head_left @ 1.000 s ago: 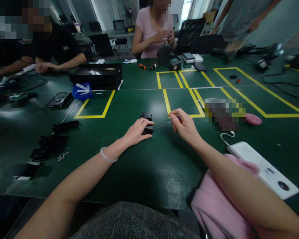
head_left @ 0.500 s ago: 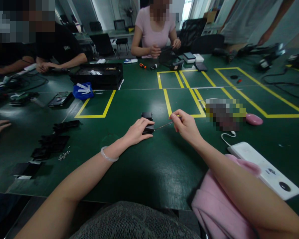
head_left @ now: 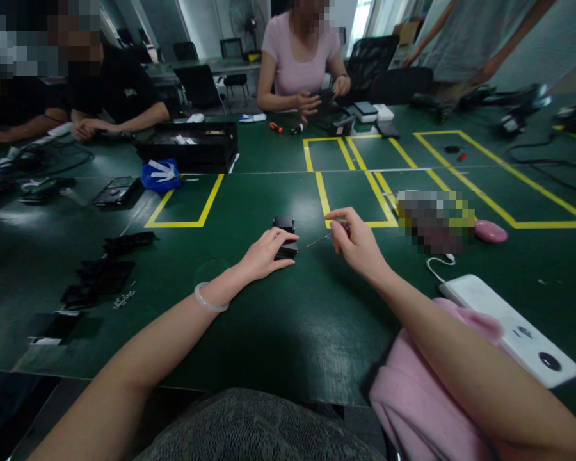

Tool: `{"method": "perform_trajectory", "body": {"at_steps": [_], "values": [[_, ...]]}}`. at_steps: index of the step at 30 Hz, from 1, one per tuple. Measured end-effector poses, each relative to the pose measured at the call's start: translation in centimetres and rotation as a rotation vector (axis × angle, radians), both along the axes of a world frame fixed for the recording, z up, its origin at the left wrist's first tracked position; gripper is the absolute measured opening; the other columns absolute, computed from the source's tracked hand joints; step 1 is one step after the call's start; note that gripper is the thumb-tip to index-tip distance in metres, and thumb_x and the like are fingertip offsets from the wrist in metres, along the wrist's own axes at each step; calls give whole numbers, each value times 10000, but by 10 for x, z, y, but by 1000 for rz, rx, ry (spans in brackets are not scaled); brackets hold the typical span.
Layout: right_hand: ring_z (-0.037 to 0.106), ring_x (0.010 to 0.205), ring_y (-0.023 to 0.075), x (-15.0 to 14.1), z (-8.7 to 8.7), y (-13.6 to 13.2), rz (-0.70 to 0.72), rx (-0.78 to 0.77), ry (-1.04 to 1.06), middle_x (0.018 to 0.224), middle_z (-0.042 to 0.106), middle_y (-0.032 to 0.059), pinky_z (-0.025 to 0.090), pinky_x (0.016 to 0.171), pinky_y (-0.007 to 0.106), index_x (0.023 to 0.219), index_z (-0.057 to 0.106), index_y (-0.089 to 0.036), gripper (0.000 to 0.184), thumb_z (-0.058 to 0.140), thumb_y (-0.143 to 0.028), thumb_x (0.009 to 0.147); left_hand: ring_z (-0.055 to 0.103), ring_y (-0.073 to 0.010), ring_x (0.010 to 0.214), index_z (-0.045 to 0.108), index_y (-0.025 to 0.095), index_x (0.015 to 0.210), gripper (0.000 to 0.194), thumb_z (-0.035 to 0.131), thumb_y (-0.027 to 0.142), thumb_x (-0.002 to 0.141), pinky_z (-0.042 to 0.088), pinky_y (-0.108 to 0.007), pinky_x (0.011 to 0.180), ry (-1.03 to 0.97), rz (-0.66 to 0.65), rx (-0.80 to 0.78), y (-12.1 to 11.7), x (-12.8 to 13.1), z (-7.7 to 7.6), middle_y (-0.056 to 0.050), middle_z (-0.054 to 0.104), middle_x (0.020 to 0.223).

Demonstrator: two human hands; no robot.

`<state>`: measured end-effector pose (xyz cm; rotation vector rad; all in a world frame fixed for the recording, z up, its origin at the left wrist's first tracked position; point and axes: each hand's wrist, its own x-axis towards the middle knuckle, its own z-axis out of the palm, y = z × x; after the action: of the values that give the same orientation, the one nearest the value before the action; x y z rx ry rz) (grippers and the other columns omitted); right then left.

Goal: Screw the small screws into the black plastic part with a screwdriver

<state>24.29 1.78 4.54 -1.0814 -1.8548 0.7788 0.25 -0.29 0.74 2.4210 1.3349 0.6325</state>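
Note:
A small black block-shaped part (head_left: 284, 224) lies on the green table in front of me. My left hand (head_left: 265, 251) is closed around its near portion, with fingers over the top and the thumb on the near side. In my right hand (head_left: 352, 238) is a thin screwdriver (head_left: 319, 241), held between thumb and fingers with the index finger raised. Its shaft points left, and the tip is at the right side of the black part; whether it sits in a screw is too small to tell.
Loose screws (head_left: 125, 298) and several black parts (head_left: 106, 274) lie at left. A blue pouch (head_left: 160, 175) stands by a black tray (head_left: 192, 144). At right are a white power bank (head_left: 513, 326), a pink mouse (head_left: 490, 231) and pink cloth (head_left: 422, 384). Co-workers sit across the table.
My right index finger has lifted and straightened off the screwdriver handle. The left hand and black part stay in place. Across the table, a co-worker's hand has lowered slightly.

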Motion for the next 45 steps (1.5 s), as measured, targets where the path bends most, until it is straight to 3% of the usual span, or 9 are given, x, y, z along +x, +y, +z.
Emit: {"method": "perform_trajectory", "body": {"at_steps": [6, 12, 18, 24, 32, 41, 45], "values": [[429, 419, 102, 1, 1, 0, -10, 5, -25, 490, 448, -80, 327, 502, 277, 812, 529, -246, 217, 484, -394, 965, 539, -299, 1214, 499, 268, 1332, 509, 717, 291, 873, 499, -494, 1002, -11, -9, -6, 0, -1, 0, -93, 541, 1304], [452, 434, 122, -1, 0, -2, -7, -4, 10, 504, 441, -90, 352, 512, 285, 1018, 547, -250, 146, 467, -366, 982, 530, -302, 1221, 494, 259, 1326, 500, 714, 283, 878, 501, -488, 998, -7, -2, -18, -1, 0, 1, -97, 534, 1312], [442, 432, 100, -1, 0, -2, -8, 1, 4, 517, 458, -77, 330, 509, 276, 826, 539, -244, 216, 496, -398, 970, 527, -305, 1218, 492, 251, 1328, 497, 706, 286, 881, 502, -498, 990, -7, -4, -25, -2, 0, 2, -104, 529, 1319], [447, 453, 109, -2, 1, -2, -24, 3, 5, 530, 453, -75, 322, 511, 277, 875, 547, -239, 158, 485, -357, 959, 533, -301, 1212, 496, 259, 1322, 502, 718, 274, 872, 503, -488, 994, -11, 1, -20, 0, 0, 0, -95, 534, 1313], [472, 550, 120, -4, 0, 1, -41, 50, 8, 581, 490, -47, 326, 573, 279, 837, 558, -224, 214, 495, -401, 939, 532, -298, 1213, 494, 249, 1324, 499, 715, 285, 878, 489, -493, 1016, -3, -5, -15, 0, 0, 0, -95, 533, 1304], [474, 580, 133, -24, 18, 4, -105, 117, -119, 589, 515, -21, 320, 620, 289, 720, 534, -226, 261, 488, -387, 921, 533, -303, 1194, 494, 228, 1324, 500, 717, 273, 878, 496, -490, 998, 7, 1, -8, -1, 1, 1, -104, 535, 1298], [501, 595, 138, -26, 18, 8, -123, 135, -119, 637, 559, -5, 327, 621, 287, 765, 551, -220, 235, 477, -378, 922, 532, -301, 1197, 493, 239, 1323, 491, 710, 282, 884, 498, -488, 997, 4, -4, -8, -1, 1, 1, -100, 535, 1298]]}}
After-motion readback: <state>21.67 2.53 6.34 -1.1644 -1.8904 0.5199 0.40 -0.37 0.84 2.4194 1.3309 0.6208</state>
